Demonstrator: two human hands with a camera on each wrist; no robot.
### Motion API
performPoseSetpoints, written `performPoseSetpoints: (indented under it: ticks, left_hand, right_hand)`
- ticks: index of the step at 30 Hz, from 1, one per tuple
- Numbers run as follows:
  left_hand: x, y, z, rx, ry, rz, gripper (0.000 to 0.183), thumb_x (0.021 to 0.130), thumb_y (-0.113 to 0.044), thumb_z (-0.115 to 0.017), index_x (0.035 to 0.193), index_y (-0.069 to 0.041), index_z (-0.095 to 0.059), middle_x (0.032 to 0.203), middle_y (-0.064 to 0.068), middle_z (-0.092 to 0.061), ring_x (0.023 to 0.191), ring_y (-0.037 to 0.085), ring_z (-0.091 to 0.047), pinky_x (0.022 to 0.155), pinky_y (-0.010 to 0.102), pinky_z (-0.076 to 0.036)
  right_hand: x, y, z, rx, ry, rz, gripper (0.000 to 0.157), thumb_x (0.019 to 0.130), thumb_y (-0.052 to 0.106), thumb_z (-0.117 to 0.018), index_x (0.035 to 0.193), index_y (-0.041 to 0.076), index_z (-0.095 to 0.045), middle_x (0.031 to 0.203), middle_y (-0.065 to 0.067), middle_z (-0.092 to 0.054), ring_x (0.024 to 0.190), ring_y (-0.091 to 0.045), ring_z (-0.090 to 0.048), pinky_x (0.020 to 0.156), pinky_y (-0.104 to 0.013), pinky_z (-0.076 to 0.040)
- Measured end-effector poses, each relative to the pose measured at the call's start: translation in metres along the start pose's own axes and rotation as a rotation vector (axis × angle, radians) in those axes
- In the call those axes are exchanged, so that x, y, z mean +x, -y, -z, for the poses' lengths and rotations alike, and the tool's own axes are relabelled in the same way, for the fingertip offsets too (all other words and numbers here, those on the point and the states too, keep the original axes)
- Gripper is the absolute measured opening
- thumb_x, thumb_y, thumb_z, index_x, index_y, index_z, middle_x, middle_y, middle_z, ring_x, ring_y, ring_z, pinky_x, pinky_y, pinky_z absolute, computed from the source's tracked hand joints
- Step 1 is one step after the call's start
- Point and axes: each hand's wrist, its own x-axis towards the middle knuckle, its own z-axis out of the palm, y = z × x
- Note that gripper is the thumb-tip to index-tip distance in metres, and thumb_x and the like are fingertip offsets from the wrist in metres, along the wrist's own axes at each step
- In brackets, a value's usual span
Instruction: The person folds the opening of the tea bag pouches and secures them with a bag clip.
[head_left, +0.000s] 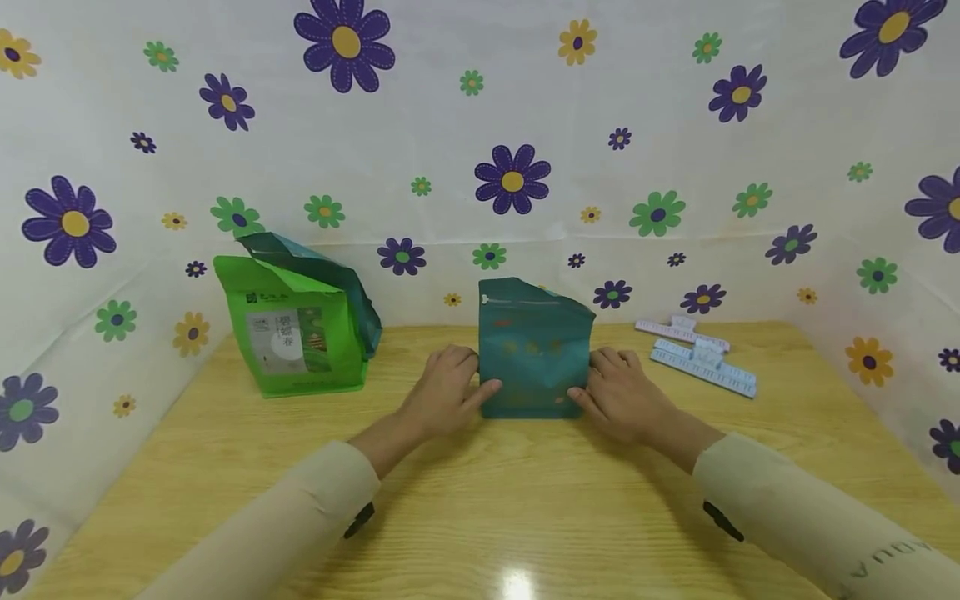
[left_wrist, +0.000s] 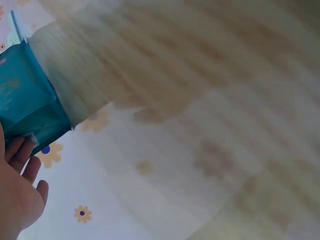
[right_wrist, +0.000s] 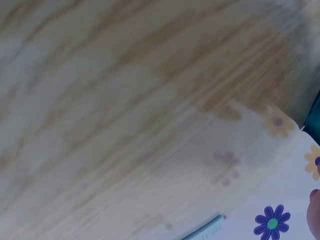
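A teal tea pouch (head_left: 534,354) stands upright on the wooden table, its top edge slanting down to the right. My left hand (head_left: 448,385) grips its left side, thumb laid on the front face and fingers at the edge. On the opposite side my right hand (head_left: 618,392) holds the lower right edge, thumb also on the front. In the left wrist view the teal pouch (left_wrist: 30,95) shows at the left with my fingers at its corner. Only a sliver of the pouch (right_wrist: 314,122) and a bit of my hand (right_wrist: 314,212) appear in the right wrist view.
At the left stands a bright green tea bag (head_left: 300,333), with a second teal bag (head_left: 367,308) behind it. Two long sealing clips, one pale pink (head_left: 678,333) and one light blue (head_left: 705,367), lie at the back right. A flowered cloth (head_left: 427,133) encloses the table's back and sides.
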Motion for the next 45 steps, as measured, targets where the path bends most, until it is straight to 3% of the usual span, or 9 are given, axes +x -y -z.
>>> performPoseSetpoints:
  ticks: [3, 7, 14, 18, 24, 28, 34, 38, 45]
  left_hand:
    - [0.001, 0.000, 0.006, 0.001, -0.005, 0.033, 0.044, 0.103, -0.043, -0.051, 0.105, -0.002, -0.068, 0.111, 0.011, -0.068, 0.110, 0.029, -0.059, 0.100, 0.051, -0.042]
    - [0.008, 0.000, 0.026, -0.009, -0.091, 0.040, 0.041, 0.102, -0.042, -0.052, 0.104, -0.005, -0.069, 0.105, 0.008, -0.069, 0.107, 0.028, -0.061, 0.097, 0.050, -0.044]
    - [0.038, -0.011, 0.069, 0.024, -0.278, -0.031, 0.043, 0.098, -0.040, -0.058, 0.114, 0.000, -0.061, 0.107, 0.014, -0.067, 0.101, 0.031, -0.062, 0.089, 0.050, -0.047]
    - [0.058, -0.024, 0.093, 0.060, -0.310, -0.025, 0.051, 0.099, -0.043, -0.056, 0.125, 0.001, -0.054, 0.118, 0.016, -0.062, 0.110, 0.032, -0.059, 0.095, 0.051, -0.046]
    - [0.090, -0.047, 0.119, 0.154, -0.231, -0.073, 0.050, 0.102, -0.046, -0.049, 0.129, -0.004, -0.056, 0.127, 0.014, -0.058, 0.121, 0.032, -0.053, 0.101, 0.051, -0.042]
    - [0.103, -0.061, 0.123, 0.223, -0.073, -0.084, 0.048, 0.105, -0.049, -0.041, 0.129, -0.011, -0.059, 0.130, 0.009, -0.061, 0.125, 0.030, -0.052, 0.106, 0.052, -0.038]
    - [0.110, -0.076, 0.117, 0.237, 0.184, -0.078, 0.051, 0.107, -0.052, -0.030, 0.102, -0.015, -0.066, 0.090, 0.001, -0.067, 0.093, 0.021, -0.063, 0.098, 0.049, -0.043]
    - [0.108, -0.079, 0.109, 0.237, 0.235, -0.102, 0.049, 0.106, -0.051, -0.035, 0.095, -0.015, -0.066, 0.078, 0.001, -0.064, 0.079, 0.018, -0.063, 0.078, 0.041, -0.050]
    - [0.106, -0.076, 0.103, 0.235, 0.207, -0.124, 0.044, 0.104, -0.050, -0.046, 0.098, -0.012, -0.067, 0.085, 0.002, -0.065, 0.078, 0.018, -0.062, 0.067, 0.034, -0.050]
  right_hand:
    - [-0.002, -0.003, 0.003, 0.027, -0.010, -0.026, 0.037, 0.104, 0.036, -0.047, 0.087, 0.008, -0.064, 0.123, -0.016, -0.061, 0.119, -0.034, -0.051, 0.101, -0.058, -0.037]
    - [0.001, -0.009, 0.015, 0.073, -0.051, -0.057, 0.035, 0.103, 0.039, -0.049, 0.098, 0.008, -0.066, 0.118, -0.012, -0.061, 0.118, -0.032, -0.052, 0.104, -0.059, -0.034]
    - [0.018, -0.023, 0.052, 0.065, -0.160, -0.106, 0.036, 0.100, 0.039, -0.055, 0.109, 0.005, -0.063, 0.114, -0.013, -0.062, 0.114, -0.033, -0.052, 0.098, -0.057, -0.033]
    - [0.028, -0.026, 0.069, 0.042, -0.200, -0.105, 0.038, 0.101, 0.038, -0.054, 0.116, 0.003, -0.061, 0.115, -0.015, -0.061, 0.113, -0.035, -0.053, 0.096, -0.057, -0.035]
    - [0.044, -0.024, 0.084, -0.042, -0.258, -0.013, 0.035, 0.100, 0.037, -0.055, 0.109, 0.005, -0.063, 0.111, -0.015, -0.062, 0.107, -0.034, -0.054, 0.094, -0.057, -0.037]
    - [0.050, -0.019, 0.085, -0.102, -0.285, 0.063, 0.030, 0.099, 0.033, -0.057, 0.102, 0.005, -0.066, 0.106, -0.014, -0.063, 0.101, -0.034, -0.056, 0.092, -0.057, -0.040]
    - [0.057, -0.014, 0.081, -0.232, -0.421, 0.225, 0.019, 0.094, 0.021, -0.068, 0.091, 0.002, -0.069, 0.091, -0.012, -0.069, 0.087, -0.031, -0.063, 0.086, -0.052, -0.045]
    - [0.056, -0.012, 0.080, -0.285, -0.448, 0.271, 0.020, 0.094, 0.021, -0.067, 0.092, 0.001, -0.068, 0.088, -0.013, -0.071, 0.082, -0.032, -0.065, 0.083, -0.050, -0.048]
    - [0.049, -0.015, 0.086, 0.120, -0.197, 0.058, 0.034, 0.105, 0.021, -0.043, 0.112, 0.005, -0.072, 0.112, -0.012, -0.071, 0.108, -0.031, -0.058, 0.096, -0.056, -0.035]
